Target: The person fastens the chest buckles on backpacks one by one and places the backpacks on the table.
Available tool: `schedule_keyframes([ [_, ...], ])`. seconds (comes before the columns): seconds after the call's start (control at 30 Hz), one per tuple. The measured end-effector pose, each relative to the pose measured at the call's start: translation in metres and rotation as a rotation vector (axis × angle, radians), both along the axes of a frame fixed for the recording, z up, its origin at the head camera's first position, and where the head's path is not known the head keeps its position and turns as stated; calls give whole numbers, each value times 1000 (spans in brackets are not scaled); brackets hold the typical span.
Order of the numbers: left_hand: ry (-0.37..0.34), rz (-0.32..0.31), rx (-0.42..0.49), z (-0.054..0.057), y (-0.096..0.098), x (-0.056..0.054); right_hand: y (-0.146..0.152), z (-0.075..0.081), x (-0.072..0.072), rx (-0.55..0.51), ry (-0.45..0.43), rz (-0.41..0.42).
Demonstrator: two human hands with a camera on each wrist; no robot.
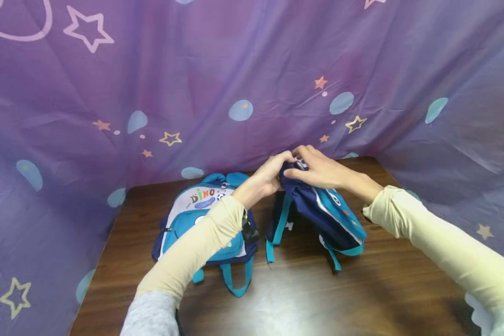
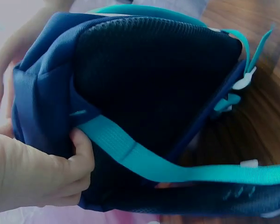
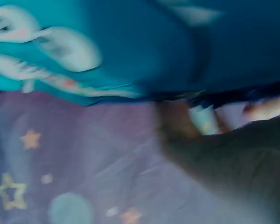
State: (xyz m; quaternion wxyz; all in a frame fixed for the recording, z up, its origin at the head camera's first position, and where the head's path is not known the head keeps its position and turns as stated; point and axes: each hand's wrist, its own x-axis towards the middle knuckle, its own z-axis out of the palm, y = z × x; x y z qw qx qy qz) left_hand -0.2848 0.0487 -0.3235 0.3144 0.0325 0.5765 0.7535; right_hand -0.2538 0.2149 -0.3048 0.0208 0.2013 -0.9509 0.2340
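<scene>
A navy and teal children's backpack (image 1: 304,193) is raised and tilted on the right half of the table, its printed front facing right. My left hand (image 1: 273,172) grips its far navy end, with the thumb beside a teal strap (image 2: 130,149) in the left wrist view. On the same end, my right hand (image 1: 319,170) holds the fabric between thumb and fingers; the right wrist view is blurred there. The dark back panel (image 2: 154,79) faces the left wrist camera. A second backpack (image 1: 189,219), marked DINO, lies face up on the left, partly hidden beneath my left forearm.
Both bags are on a brown wooden table (image 1: 285,298). A purple curtain (image 1: 201,84) with stars and ovals hangs behind the table and along its sides. The second backpack's teal loop (image 1: 237,291) extends towards the near side.
</scene>
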Motion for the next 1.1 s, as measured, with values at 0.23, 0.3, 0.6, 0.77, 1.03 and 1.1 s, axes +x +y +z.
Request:
schedule_keyframes([
  [0.23,-86,8,119,13,-1,-6,-46,34,-16,305,-228,-233],
  [0.3,-64,-1,101,16,0,-6,-53,37,-21,433,-235,-244],
  [0.6,48,166,-106,-2,-5,-12,-34,38,-21,579,-133,-277],
  [0.77,-32,233,-135,-25,-20,-34,-2,61,-19,500,-102,-306],
  [1.03,-94,184,-228,-82,-18,-46,42,99,-7,309,-136,-328],
  [1.1,-77,128,-243,-100,-9,-40,52,106,0,250,-154,-321],
])
